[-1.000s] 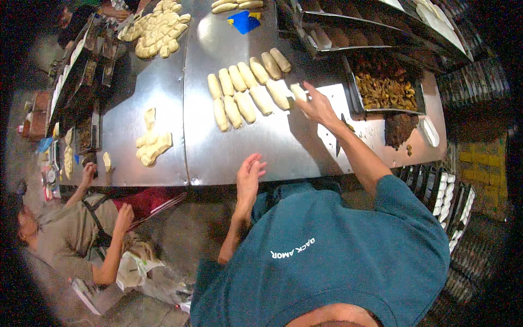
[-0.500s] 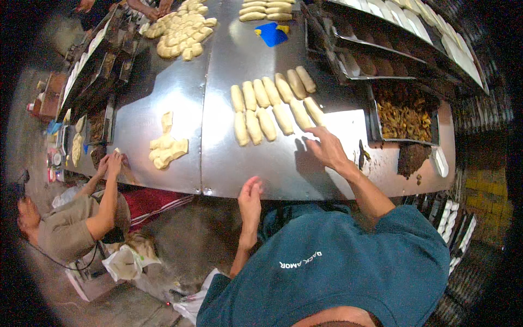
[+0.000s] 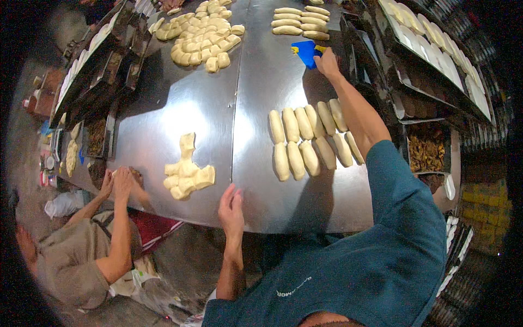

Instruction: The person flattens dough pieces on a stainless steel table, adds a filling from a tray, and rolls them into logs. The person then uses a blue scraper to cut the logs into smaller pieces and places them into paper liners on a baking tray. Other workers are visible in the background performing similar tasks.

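Observation:
My right hand (image 3: 327, 64) is stretched far across the metal table, its fingers closed at the right yellow end of a flat blue piece with yellow ends (image 3: 304, 54), whose kind I cannot make out. Just nearer than that piece, filled-looking dough rolls (image 3: 309, 157) lie in two rows, partly behind my right forearm. My left hand (image 3: 231, 211) hovers at the table's near edge, empty, with its fingers apart. Left of it lies a clump of joined dough pieces (image 3: 189, 177).
A large pile of dough pieces (image 3: 210, 41) and more rolls (image 3: 300, 23) lie at the far side. Dark racks with trays (image 3: 436, 60) flank the table. A bin of brown filling (image 3: 426, 152) stands at right. At left, a co-worker (image 3: 76, 261) handles something at the table edge.
My right hand has moved from the near rolls to the blue and yellow piece. My left hand stays near the edge. The view has shifted, so the table appears lower and further right.

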{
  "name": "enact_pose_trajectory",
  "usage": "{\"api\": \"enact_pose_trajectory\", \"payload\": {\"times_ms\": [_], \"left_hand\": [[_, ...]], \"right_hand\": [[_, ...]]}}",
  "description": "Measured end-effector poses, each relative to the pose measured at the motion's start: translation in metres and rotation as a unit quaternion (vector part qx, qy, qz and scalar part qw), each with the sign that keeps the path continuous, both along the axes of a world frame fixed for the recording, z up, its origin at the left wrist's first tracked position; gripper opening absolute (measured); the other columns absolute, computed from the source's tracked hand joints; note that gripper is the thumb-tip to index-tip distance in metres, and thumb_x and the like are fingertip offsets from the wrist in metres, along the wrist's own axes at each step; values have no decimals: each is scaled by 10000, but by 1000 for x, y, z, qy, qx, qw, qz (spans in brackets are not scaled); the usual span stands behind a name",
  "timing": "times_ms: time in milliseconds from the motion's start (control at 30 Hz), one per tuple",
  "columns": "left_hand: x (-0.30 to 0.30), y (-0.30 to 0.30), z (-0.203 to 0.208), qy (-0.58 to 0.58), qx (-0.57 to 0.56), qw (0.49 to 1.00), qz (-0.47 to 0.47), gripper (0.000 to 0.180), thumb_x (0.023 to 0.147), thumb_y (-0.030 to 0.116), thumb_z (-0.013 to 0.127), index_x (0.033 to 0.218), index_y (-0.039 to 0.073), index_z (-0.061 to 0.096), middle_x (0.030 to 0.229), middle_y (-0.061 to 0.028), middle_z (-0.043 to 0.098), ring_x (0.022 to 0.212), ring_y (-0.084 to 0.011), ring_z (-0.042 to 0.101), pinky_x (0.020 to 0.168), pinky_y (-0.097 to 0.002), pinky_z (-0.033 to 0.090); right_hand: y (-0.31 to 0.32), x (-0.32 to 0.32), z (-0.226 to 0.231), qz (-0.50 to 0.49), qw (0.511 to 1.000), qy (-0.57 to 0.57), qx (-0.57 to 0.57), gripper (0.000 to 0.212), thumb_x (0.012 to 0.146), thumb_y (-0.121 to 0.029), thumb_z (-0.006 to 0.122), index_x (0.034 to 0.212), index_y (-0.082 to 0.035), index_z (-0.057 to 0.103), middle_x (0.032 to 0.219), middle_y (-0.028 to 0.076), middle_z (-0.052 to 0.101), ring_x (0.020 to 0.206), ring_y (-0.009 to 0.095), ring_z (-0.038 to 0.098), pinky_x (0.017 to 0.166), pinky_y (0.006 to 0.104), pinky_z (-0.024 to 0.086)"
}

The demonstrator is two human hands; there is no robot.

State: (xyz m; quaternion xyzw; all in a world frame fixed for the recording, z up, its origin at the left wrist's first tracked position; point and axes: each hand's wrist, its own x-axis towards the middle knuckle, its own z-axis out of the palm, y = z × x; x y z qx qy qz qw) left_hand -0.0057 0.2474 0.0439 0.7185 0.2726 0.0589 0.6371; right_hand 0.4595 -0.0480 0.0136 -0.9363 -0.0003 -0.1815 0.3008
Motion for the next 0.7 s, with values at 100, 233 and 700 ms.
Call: {"api": "enact_pose_trajectory", "payload": {"times_ms": [100, 233, 700], "left_hand": [[86, -13, 37, -36, -87, 991, -100, 368, 951, 139, 503, 1275, -37, 504, 1319, -159, 525, 1104, -243, 589, 918, -377, 487], [247, -50, 30, -106, -261, 936, -213, 427, 938, 229, 552, 1278, -19, 477, 1306, -132, 520, 1095, -268, 588, 876, -369, 494], [465, -148, -12, 82, -92, 964, -235, 489, 857, 266, 612, 1256, 0, 512, 1193, -197, 547, 1086, -298, 542, 899, -405, 431]], "right_hand": [[-22, 24, -23, 10, 996, 6, 87, 271, 708, -161, 658, 864, 52, 599, 822, 238, 649, 824, 370, 665, 716, 422, 501], [11, 14, -12, -37, 990, 30, 130, 172, 693, -136, 616, 769, 18, 610, 761, 199, 648, 763, 356, 663, 684, 406, 496], [0, 27, -6, -106, 930, 201, 288, 222, 816, -231, 591, 713, -34, 586, 638, 79, 587, 498, 142, 531, 391, 308, 393]]}}
